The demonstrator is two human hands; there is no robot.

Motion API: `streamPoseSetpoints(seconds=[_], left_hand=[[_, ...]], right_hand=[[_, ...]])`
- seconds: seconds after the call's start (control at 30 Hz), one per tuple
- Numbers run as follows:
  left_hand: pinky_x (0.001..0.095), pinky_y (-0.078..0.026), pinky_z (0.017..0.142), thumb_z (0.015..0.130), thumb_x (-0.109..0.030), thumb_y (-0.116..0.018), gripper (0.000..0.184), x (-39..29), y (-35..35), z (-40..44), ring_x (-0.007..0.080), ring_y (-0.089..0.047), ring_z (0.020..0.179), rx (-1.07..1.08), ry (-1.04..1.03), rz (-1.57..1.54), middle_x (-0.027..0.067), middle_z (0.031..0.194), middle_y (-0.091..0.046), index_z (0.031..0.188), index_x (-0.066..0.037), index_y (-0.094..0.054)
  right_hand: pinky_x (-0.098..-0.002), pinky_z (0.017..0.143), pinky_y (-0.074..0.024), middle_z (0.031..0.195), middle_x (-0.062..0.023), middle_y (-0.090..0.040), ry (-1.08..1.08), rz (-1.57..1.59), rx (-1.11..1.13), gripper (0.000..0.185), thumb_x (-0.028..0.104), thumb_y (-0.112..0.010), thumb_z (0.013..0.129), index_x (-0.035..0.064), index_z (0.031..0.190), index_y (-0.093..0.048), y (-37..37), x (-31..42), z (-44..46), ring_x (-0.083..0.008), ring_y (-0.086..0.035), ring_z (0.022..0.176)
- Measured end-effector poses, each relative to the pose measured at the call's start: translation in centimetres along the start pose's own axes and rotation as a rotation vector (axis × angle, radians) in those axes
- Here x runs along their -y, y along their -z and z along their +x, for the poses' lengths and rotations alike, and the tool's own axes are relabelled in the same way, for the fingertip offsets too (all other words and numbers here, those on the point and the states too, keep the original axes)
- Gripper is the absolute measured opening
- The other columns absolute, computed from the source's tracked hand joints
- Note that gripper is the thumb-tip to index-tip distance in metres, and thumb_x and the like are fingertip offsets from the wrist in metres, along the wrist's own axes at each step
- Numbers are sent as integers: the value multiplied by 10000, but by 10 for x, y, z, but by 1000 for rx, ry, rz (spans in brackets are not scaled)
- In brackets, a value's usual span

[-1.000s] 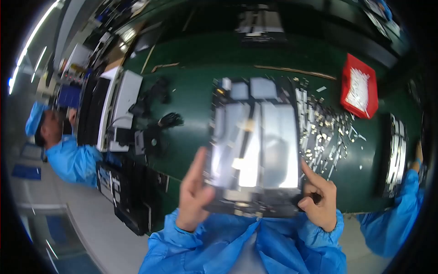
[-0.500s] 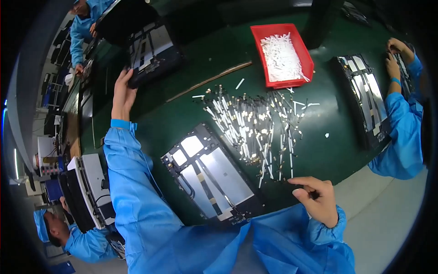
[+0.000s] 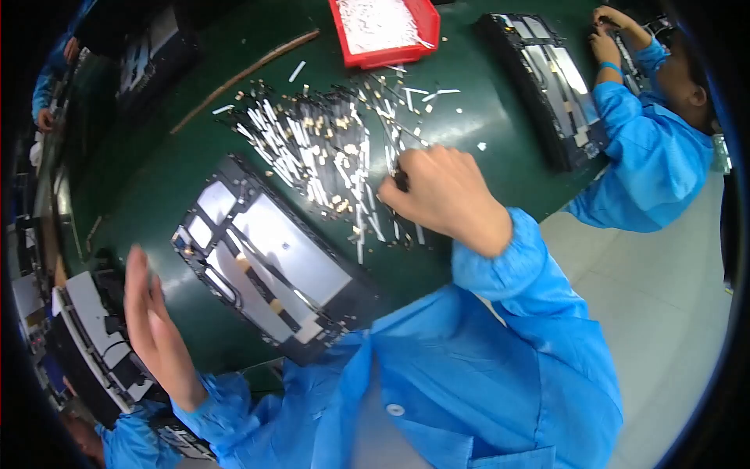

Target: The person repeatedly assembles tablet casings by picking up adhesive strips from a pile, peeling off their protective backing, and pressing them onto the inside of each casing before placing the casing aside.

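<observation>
A flat device panel (image 3: 269, 258) with silver plates and black edges lies tilted on the green table in front of me. To its left, my left hand (image 3: 156, 332) is raised with its fingers stretched out and nothing in it. My right hand (image 3: 445, 191) is closed, at the lower right edge of a spread pile of thin white and black strips (image 3: 320, 144). Something small and dark shows between its thumb and fingers, too hidden to name.
A red bin (image 3: 387, 56) of white pieces stands beyond the pile. A stack of panels (image 3: 547, 90) is at the right, near a co-worker (image 3: 656, 148). Another stack (image 3: 152, 59) stands upper left, with a wooden strip (image 3: 242, 76) nearby.
My left hand has let go of the far panel stack and come back to the near left. My right hand has moved forward to the strips and closed. The view has shifted.
</observation>
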State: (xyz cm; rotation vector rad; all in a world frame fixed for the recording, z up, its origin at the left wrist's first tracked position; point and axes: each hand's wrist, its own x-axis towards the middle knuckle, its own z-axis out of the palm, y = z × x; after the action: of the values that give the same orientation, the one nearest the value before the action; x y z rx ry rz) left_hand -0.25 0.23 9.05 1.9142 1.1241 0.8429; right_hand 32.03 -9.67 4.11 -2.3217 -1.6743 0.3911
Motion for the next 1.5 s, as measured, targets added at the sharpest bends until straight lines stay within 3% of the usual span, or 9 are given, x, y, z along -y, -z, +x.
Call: streamPoseSetpoints(seconds=[0.3,0.7,0.87,1.0,1.07,1.17,1.23,1.33,1.5], left_hand=[[420,-329,1014,878,-243,-563,343,-14,-49,-121,327,-458,1176,-31,237,-573,231,1270,-435,1097,21,-549],[342,-398,928,859,-32,-558,238,-33,-78,-121,221,-522,1079,499,191,-881,147,1144,-563,1089,12,-599],[343,-459,847,921,-156,-511,315,-38,-100,-108,212,-573,959,617,287,-932,178,1080,-573,1179,25,-517],[262,-481,665,968,-246,-419,403,-46,-129,-79,144,-589,784,589,559,-1138,158,1031,-595,1300,-19,-394],[223,-450,571,986,-305,-368,426,-45,-142,-75,108,-562,671,615,621,-1211,142,967,-605,1314,-34,-370],[206,-422,542,978,-261,-416,319,-39,-140,-75,90,-534,609,755,471,-1194,114,863,-613,1094,13,-529],[198,-411,538,974,-263,-432,293,-36,-133,-80,76,-525,605,759,510,-1310,75,809,-605,1015,-1,-556],[189,-398,537,970,-261,-447,285,-31,-116,-88,59,-514,605,787,557,-1451,35,752,-594,940,-11,-580],[196,-395,558,977,-279,-424,312,-18,-86,-101,60,-511,631,941,535,-1515,37,745,-590,935,-13,-580]], right_hand=[[-445,637,-484,695,-241,-603,-1,222,182,227,182,-583,716,-37,721,-642,16,4,5,-414,-592,653],[-431,644,-481,675,-241,-595,117,-124,480,260,208,-596,699,-47,731,-636,15,25,24,-414,-579,650],[-210,483,-341,580,-66,-531,122,413,582,149,75,-516,731,-41,661,-580,31,13,16,-48,-443,536],[-215,486,-353,610,-4,-563,125,767,493,104,40,-526,750,-29,696,-582,39,15,0,-27,-442,557],[-210,482,-344,604,-3,-554,134,768,494,102,40,-529,748,-30,691,-577,45,30,-13,-23,-436,554],[-213,452,-289,557,0,-506,206,749,366,118,53,-537,779,-28,727,-605,43,45,-34,-21,-384,524],[-218,451,-329,588,-32,-556,98,709,385,142,100,-590,808,-23,841,-655,51,59,-47,-31,-434,522],[-260,575,-493,789,-146,-674,399,792,578,221,101,-670,808,-19,994,-654,44,63,-56,-188,-663,649],[-283,574,-502,820,-148,-674,516,998,683,138,40,-719,739,-3,867,-689,20,77,-62,-215,-658,669]])
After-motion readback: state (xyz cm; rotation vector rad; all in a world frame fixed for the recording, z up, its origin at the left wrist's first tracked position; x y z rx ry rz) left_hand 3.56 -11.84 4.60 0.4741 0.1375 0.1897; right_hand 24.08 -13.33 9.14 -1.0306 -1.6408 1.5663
